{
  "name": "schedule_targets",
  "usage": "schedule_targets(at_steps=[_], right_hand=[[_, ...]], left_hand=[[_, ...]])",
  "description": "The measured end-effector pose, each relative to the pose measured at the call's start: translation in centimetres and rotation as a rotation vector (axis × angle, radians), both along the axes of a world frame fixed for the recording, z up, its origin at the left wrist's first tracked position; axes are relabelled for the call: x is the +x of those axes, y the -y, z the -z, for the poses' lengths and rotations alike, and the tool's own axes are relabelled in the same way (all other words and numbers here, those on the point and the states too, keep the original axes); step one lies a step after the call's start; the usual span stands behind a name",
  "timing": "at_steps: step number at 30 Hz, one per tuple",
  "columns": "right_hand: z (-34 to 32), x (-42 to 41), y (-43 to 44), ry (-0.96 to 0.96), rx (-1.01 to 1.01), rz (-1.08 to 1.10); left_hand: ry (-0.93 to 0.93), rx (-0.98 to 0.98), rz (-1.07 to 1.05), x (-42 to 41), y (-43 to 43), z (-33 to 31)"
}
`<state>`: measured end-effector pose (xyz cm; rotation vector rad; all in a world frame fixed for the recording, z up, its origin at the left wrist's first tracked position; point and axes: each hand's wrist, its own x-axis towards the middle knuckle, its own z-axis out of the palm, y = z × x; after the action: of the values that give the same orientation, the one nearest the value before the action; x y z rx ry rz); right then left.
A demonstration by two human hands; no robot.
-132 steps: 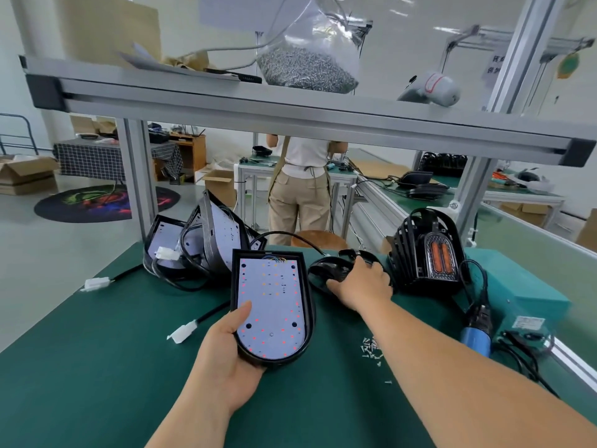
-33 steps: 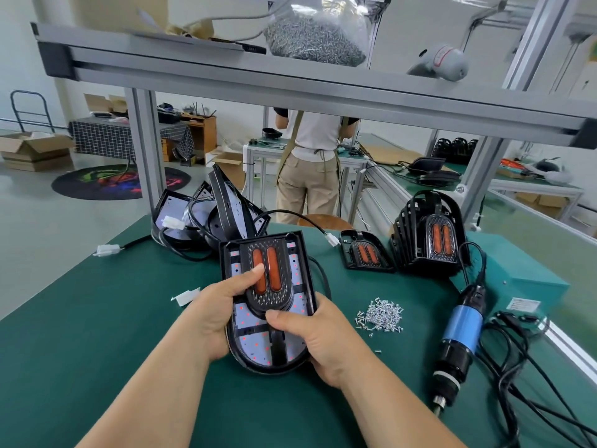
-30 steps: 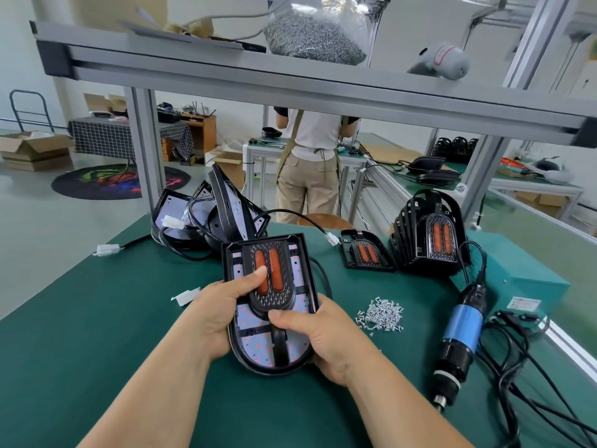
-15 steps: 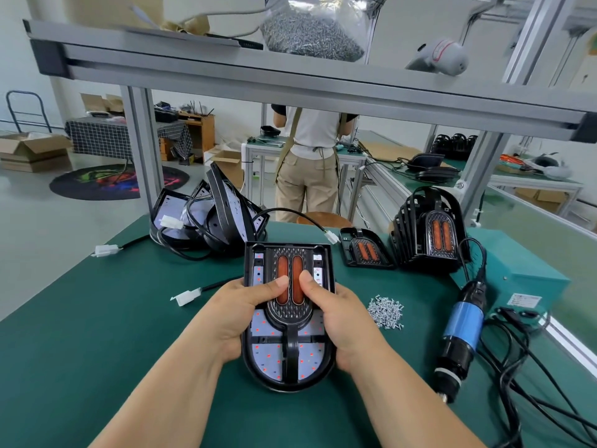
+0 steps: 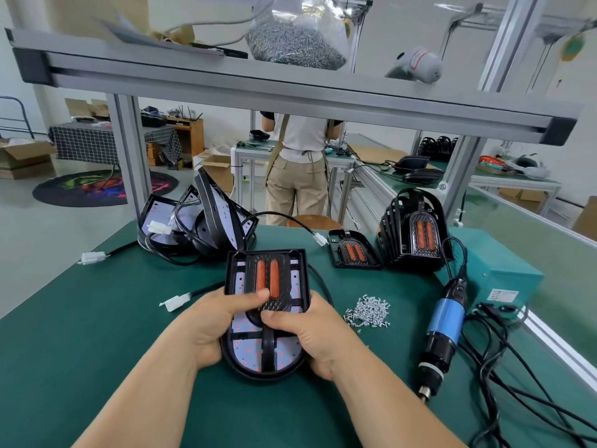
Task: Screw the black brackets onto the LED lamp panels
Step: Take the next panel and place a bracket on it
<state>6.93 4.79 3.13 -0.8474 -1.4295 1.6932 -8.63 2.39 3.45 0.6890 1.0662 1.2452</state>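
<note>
An LED lamp panel [image 5: 284, 355], white board in a black rim, lies on the green mat in front of me. A black bracket [image 5: 268, 279] with two orange strips sits on top of it. My left hand [image 5: 213, 321] grips the panel's left edge, thumb pressing on the bracket. My right hand [image 5: 310, 331] holds the right edge, thumb on the bracket's lower part. A small pile of silver screws [image 5: 370, 313] lies just to the right. The blue electric screwdriver [image 5: 444, 331] rests on the mat further right.
A heap of panels with cables [image 5: 200, 221] stands at the back left. A loose bracket [image 5: 352, 252] and a stack of brackets [image 5: 415, 231] sit at the back right beside a teal box [image 5: 497, 273]. Cables trail at the right. A person stands beyond the bench.
My right hand fetched a bracket and set it on the panel. Both hands turned the panel straight toward me, and my thumbs shifted down on the bracket.
</note>
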Motion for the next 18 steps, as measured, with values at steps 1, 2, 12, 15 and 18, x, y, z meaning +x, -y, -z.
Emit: schedule_targets(at_steps=[1, 2, 12, 15, 18], right_hand=[[0.0, 0.1, -0.1, 0.012, -0.003, 0.003], [0.1, 0.3, -0.2, 0.033, -0.006, -0.009], [-7.2, 11.0, -3.5, 0.453, 0.128, 0.588], [-6.6, 17.0, -4.5, 0.359, 0.074, 0.959], [-3.4, 19.9, -4.1, 0.659, 0.057, 1.065]], left_hand=[[-0.038, 0.017, -0.019, 0.2, 0.0, 0.1], [-0.061, 0.032, -0.03, 0.4, 0.0, 0.1], [-0.285, -0.055, 0.092, 1.5, 0.3, -0.3], [-0.403, -0.107, 0.098, 1.9, 0.5, -0.3], [-0.433, -0.102, 0.032, 2.7, 1.0, -0.3]])
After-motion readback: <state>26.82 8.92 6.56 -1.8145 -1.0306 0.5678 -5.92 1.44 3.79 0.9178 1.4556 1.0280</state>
